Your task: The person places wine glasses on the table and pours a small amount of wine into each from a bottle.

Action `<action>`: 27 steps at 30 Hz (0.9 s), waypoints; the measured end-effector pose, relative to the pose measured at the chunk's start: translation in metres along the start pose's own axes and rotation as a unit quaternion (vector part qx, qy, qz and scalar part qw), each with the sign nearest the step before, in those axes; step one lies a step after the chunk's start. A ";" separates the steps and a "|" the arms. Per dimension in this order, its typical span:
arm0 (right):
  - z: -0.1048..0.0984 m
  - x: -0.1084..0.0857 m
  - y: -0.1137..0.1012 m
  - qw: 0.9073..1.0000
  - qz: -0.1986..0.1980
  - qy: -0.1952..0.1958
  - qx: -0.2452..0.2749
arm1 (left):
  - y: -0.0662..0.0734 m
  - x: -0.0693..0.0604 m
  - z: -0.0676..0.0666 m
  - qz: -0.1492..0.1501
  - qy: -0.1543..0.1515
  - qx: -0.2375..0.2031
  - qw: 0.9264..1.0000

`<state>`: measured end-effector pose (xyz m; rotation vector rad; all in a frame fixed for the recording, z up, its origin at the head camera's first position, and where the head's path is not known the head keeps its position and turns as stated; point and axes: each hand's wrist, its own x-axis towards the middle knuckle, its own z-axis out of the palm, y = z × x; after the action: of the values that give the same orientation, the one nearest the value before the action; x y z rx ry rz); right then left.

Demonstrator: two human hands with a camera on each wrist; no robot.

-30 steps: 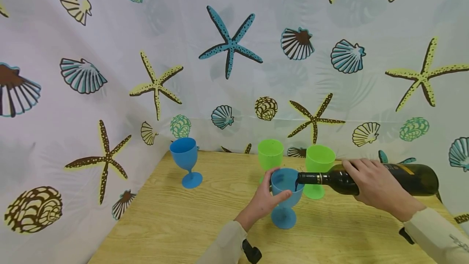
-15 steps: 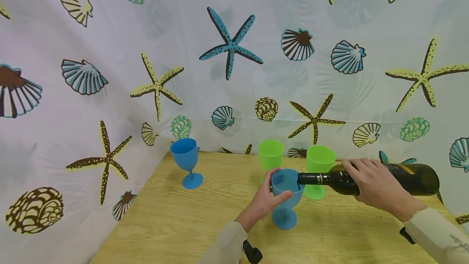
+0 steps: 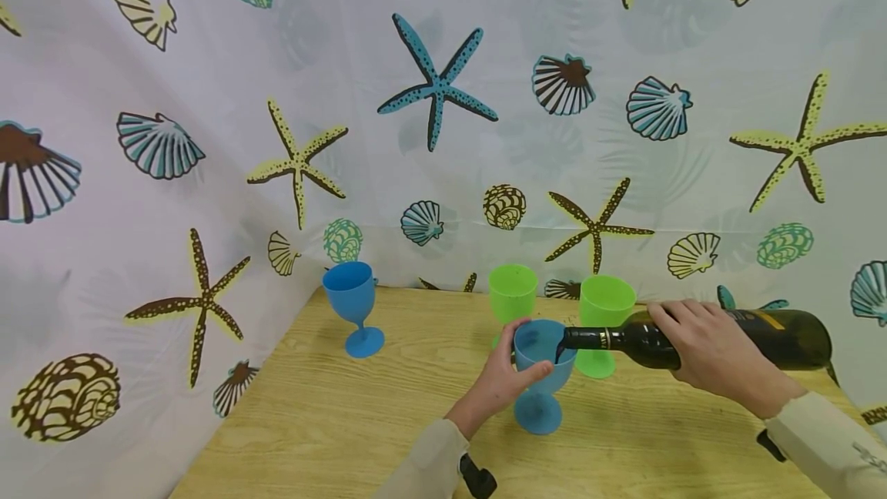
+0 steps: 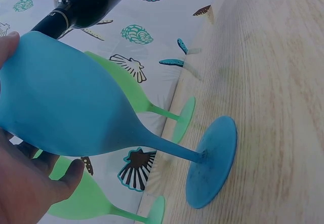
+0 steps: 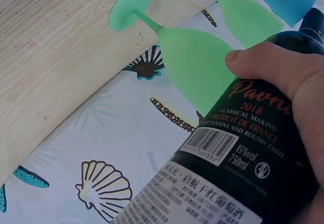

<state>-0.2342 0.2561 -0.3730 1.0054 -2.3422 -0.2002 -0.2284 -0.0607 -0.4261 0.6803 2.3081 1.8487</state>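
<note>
My left hand (image 3: pixel 500 378) grips the bowl of a blue goblet (image 3: pixel 543 382) that stands upright on the table. My right hand (image 3: pixel 717 353) holds a dark wine bottle (image 3: pixel 790 339) tilted nearly level, its mouth over the goblet's rim. A thin dark stream runs from the mouth into the bowl. In the left wrist view the goblet (image 4: pixel 66 97) hides part of the bottle neck, and fingers of the left hand (image 4: pixel 25 183) lie by the bowl. The right wrist view has the right hand (image 5: pixel 288 77) around the labelled bottle (image 5: pixel 228 158).
Two green goblets (image 3: pixel 513 291) (image 3: pixel 607 300) stand just behind the held one, near the table's back edge. Another blue goblet (image 3: pixel 349 295) stands at the back left of the wooden table (image 3: pixel 333 422). A curtain (image 3: pixel 471 168) with shells and starfish hangs behind and at the left.
Both hands, the goblet and the bottle have kept nearly the same place. The dark stream at the bottle's mouth looks thinner half a second ago and fuller now.
</note>
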 end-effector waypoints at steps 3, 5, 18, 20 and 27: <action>0.000 0.000 0.000 1.000 0.000 0.000 0.000 | 0.000 0.000 0.000 0.001 0.000 0.000 1.000; -0.001 0.000 0.000 1.000 0.000 0.000 0.000 | -0.001 0.001 0.000 -0.001 -0.001 0.000 1.000; -0.002 0.000 0.000 1.000 0.000 -0.004 -0.001 | -0.034 0.014 0.004 -0.001 0.012 0.004 1.000; -0.002 0.000 0.000 1.000 0.000 -0.004 -0.001 | -0.035 0.015 0.004 -0.003 0.012 0.005 1.000; -0.002 0.000 0.000 1.000 0.002 -0.002 -0.003 | -0.036 0.014 0.003 -0.004 0.015 0.004 1.000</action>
<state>-0.2333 0.2558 -0.3713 0.9979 -2.3456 -0.2082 -0.2500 -0.0578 -0.4582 0.6480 2.3331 1.8600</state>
